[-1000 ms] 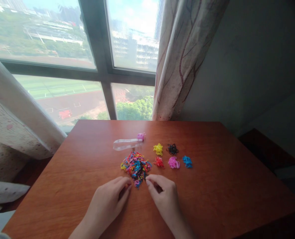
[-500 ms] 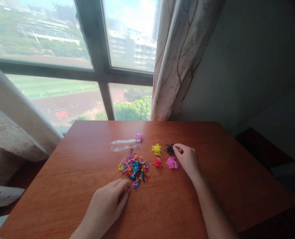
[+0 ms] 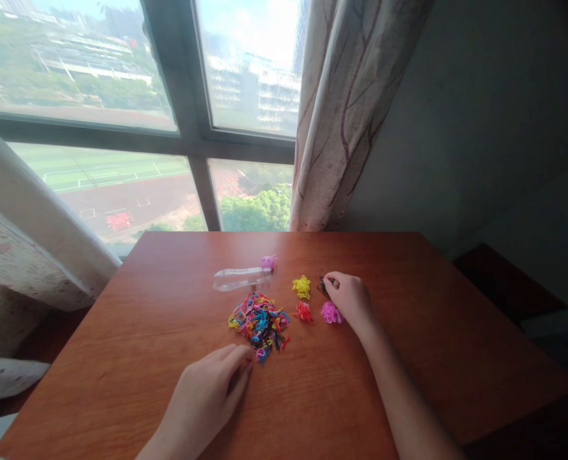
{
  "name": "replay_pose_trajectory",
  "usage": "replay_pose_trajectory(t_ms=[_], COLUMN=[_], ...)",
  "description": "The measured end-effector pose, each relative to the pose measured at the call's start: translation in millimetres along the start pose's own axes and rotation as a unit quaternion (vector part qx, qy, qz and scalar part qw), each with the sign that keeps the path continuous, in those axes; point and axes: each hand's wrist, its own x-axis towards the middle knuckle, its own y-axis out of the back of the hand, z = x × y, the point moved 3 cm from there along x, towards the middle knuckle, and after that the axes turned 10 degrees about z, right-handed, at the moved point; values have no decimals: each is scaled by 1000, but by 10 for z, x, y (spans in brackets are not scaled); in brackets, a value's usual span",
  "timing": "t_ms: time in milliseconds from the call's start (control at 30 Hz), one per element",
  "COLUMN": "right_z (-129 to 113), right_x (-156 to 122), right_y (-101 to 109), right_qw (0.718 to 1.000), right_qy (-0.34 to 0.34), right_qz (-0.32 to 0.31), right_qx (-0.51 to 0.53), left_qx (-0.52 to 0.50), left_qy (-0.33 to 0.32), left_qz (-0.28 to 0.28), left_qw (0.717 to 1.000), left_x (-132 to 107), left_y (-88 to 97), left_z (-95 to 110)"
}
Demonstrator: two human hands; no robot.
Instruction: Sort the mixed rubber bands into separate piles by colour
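A mixed pile of coloured rubber bands (image 3: 259, 321) lies mid-table. To its right sit small sorted heaps: yellow (image 3: 303, 287), red (image 3: 305, 312), pink (image 3: 330, 312) and black (image 3: 322, 285). My right hand (image 3: 349, 296) rests over the black heap, fingertips pinched together on it; the hand hides most of that heap and a blue heap behind it. My left hand (image 3: 207, 396) lies flat on the table just below the mixed pile, fingers loosely together, holding nothing.
A clear plastic bottle (image 3: 238, 278) lies on its side behind the pile, its pink cap (image 3: 268, 262) beside the mouth. The wooden table (image 3: 121, 345) stands against a window, with curtains (image 3: 351, 108) at both sides and a dark wall on the right.
My right hand left the near edge of the mixed pile and reached up and right to the black heap, then shifted slightly left over it. The left hand stayed put.
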Motion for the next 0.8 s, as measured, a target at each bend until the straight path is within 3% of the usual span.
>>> replay_pose_trajectory(t_ms=[333, 500, 800], right_z=[-109, -262, -474], right_x=[-136, -517, -1216], right_y=[165, 209, 25], right_qw=[1000, 992, 976], right_qy=[9, 51, 46], right_qz=[21, 47, 37], right_qx=[10, 105, 209], left_qx=[8, 34, 120], left_qy=[-11, -39, -70], left_qz=[10, 12, -59], left_qw=[1000, 999, 988], left_x=[-26, 19, 360], left_y=[12, 27, -26], left_z=[22, 173, 572])
